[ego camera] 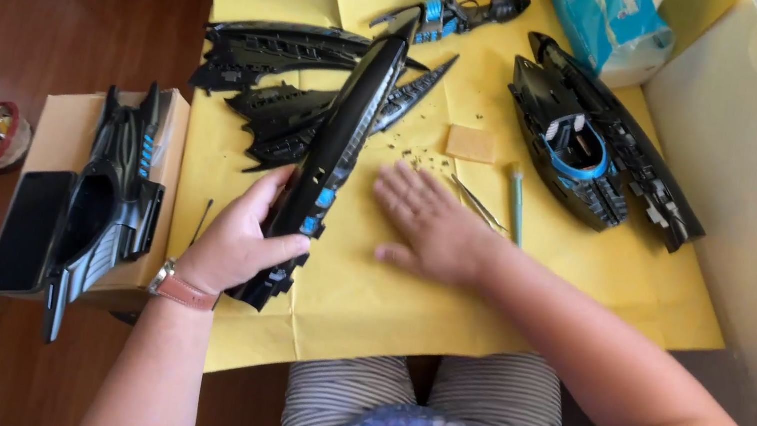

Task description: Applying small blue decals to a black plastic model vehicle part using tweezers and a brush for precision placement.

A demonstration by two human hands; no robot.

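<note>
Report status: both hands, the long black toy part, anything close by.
Left hand grips long black part. Right hand flat on yellow paper. Tweezers, green tool beside right hand.

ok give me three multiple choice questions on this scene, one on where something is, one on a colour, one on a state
1. Where does the black toy piece with the dark tray rest?
A. on a cardboard box
B. on the person's lap
C. on the yellow paper

2. What colour is the sheet under the parts?
A. white
B. yellow
C. green

3. What is the right hand doing?
A. gripping the tweezers
B. lifting the tan sponge
C. lying flat, palm down, on the sheet

Answers:
1 A, the piece sits on the box left of the sheet.
2 B, the paper is plain yellow.
3 C, its fingers are spread on the paper, with the tweezers beside it, while the left hand grips the long black part.
</note>
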